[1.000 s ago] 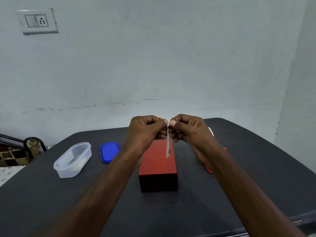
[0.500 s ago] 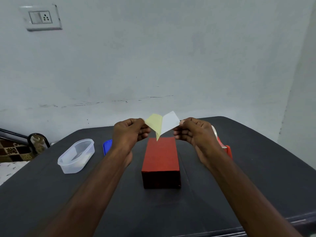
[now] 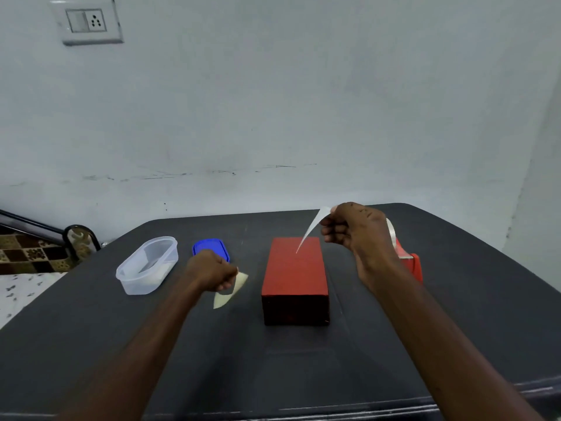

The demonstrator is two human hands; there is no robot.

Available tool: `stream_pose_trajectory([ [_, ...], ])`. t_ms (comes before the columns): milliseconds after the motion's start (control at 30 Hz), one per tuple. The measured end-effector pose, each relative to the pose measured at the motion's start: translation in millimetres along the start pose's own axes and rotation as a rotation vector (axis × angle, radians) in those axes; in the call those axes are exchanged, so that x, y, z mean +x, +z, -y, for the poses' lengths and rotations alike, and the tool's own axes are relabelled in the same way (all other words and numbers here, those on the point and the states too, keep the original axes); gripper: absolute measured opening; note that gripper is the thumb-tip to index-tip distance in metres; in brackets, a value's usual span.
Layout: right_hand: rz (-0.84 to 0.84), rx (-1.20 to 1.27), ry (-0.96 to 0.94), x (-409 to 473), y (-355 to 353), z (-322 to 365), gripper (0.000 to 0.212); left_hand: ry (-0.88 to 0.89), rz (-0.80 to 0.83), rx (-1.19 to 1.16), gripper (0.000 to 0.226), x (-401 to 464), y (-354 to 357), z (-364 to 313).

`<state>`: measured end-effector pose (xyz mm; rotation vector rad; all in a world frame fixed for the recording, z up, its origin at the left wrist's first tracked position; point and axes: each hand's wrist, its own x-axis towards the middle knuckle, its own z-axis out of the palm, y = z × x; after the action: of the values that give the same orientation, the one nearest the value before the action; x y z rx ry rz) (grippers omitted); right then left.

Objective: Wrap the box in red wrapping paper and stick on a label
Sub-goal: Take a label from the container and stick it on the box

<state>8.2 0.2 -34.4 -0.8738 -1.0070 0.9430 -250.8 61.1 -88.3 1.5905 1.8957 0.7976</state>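
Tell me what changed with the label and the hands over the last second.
The two layers were peeled fully apart. The left hand carried the yellowish backing down and left, beside the red box; the right hand lifted the white label up and right, above the box. Both still pinch their pieces. The box, clear tub and blue lid stayed put.

Place: a plain room in a home
Signs: bare painted wall (image 3: 303,101) with a switch-and-socket plate (image 3: 88,21) — patterned floor tiles (image 3: 27,253) — dark tabletop (image 3: 91,344)
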Motion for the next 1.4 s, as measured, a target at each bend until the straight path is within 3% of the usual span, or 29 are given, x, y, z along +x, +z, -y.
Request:
stream_pose_trajectory([
  [67, 0.020, -0.043, 0.005, 0.4, 4.5, -1.6, 0.021, 0.045, 0.028, 0.121, 0.024, 1.2, 1.3, 4.8],
  [233, 0.050, -0.204, -0.010, 1.1, 13.9, -6.3, 0.022, 0.206, 0.082, 0.087, 0.012, -6.1, 0.5, 2.1],
  [300, 0.052, -0.263, -0.022, 1.1, 17.1, -7.9, 0.020, 0.307, 0.064, -0.061, 0.009, -14.8, -2.1, -9.2],
  [400, 0.071, -0.388, -0.061, 3.2, 22.2, -12.0, 0.018, 0.441, 0.189, -0.399, 0.019, -38.7, -4.0, -39.0],
  [533, 0.146, -0.532, -0.129, 6.3, 32.5, -12.8, 0.016, 0.546, 0.147, -0.373, 0.031, -54.4, 4.1, -65.0],
  [767, 0.175, -0.486, -0.145, 9.3, 35.1, -15.8, 0.024, 0.472, -0.086, -0.396, 0.006, -42.7, 10.9, -63.0],
  [900, 0.018, -0.523, -0.152, 14.8, 17.4, -28.2, 0.019, 0.340, -0.005, -0.611, 0.009, -39.0, 13.6, -66.1],
  [1100, 0.199, -0.504, 0.061, 13.5, 12.3, -36.9, 0.026, 0.309, 0.038, -0.759, 0.004, -30.9, 21.9, -74.8],
  [1300, 0.186, -0.428, 0.164, 24.4, 9.3, -45.9, 0.017, 0.234, 0.072, -0.855, 0.012, -18.1, 35.1, -75.8],
  [1400, 0.116, -0.414, 0.173, 35.1, 10.5, -48.6, 0.016, 0.204, 0.028, -0.773, 0.010, -5.9, 37.9, -73.9],
])
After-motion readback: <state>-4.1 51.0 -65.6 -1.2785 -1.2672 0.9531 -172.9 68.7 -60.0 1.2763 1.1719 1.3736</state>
